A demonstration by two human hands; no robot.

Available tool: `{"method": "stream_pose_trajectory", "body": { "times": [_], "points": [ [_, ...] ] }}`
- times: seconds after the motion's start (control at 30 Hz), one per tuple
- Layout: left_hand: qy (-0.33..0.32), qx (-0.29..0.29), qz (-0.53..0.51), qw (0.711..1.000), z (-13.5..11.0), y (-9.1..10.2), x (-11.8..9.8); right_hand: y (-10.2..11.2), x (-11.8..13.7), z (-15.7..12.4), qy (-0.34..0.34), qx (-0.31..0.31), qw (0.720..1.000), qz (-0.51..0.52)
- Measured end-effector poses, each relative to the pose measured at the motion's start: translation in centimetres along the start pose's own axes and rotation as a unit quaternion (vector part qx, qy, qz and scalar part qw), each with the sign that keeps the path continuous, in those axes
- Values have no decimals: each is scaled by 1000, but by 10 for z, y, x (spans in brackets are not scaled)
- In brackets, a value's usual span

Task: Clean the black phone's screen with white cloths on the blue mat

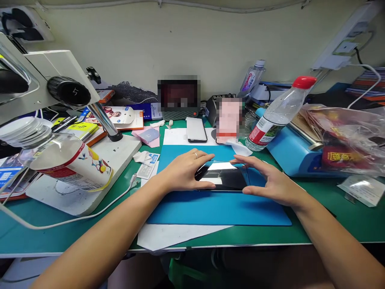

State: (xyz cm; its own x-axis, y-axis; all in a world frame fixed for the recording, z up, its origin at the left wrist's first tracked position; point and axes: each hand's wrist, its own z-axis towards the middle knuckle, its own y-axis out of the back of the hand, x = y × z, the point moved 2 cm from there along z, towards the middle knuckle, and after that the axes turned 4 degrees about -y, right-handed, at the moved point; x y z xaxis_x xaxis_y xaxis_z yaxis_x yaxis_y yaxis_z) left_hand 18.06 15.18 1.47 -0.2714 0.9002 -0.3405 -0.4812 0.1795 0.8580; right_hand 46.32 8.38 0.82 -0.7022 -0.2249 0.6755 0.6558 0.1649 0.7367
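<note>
Glossy black, a phone [223,176] sits over a blue mat [216,209] at frame center, long axis running left to right, its left end grasped by the left hand [184,169], its right end by the right hand [272,182], neither nearer.

Bright, fairly even light across the middle, and there's the glare, white reflections blazing off the glossy phone [230,180] at centre! Wide-angle distortion stretches the outer edges, pixelation blocks two patches above centre, and bottom centre lies in shadow.

Mat [216,209] beneath phone [225,179], display [179,94] behind
</note>
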Motion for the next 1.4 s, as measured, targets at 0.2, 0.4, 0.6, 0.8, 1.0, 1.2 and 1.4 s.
{"method": "stream_pose_trajectory", "body": {
  "times": [0.2, 0.4, 0.6, 0.8, 1.0, 1.2, 1.4],
  "points": [
    [49, 23, 34, 998, 0, -4, -7, 0, 2, 0, -14, -5, 999, -41],
    [49, 101, 7, 994, -3, 6, -6, 1, 5, 1, 2, -17, 998, -64],
    [83, 152, -9, 985, -8, 27, 7, 1, -1, 4, 4, -10, 996, -89],
    [84, 160, 3, 983, -8, 28, 4, 0, 1, 6, 8, 6, 995, -98],
    [80, 162, 12, 983, -8, 27, 2, 0, 1, 6, 9, 21, 995, -101],
    [79, 163, 20, 983, -7, 26, 1, 0, 1, 7, 6, 24, 993, -119],
    [77, 159, 18, 984, -7, 24, 2, 1, -1, 6, 6, 12, 992, -124]
  ]
}}
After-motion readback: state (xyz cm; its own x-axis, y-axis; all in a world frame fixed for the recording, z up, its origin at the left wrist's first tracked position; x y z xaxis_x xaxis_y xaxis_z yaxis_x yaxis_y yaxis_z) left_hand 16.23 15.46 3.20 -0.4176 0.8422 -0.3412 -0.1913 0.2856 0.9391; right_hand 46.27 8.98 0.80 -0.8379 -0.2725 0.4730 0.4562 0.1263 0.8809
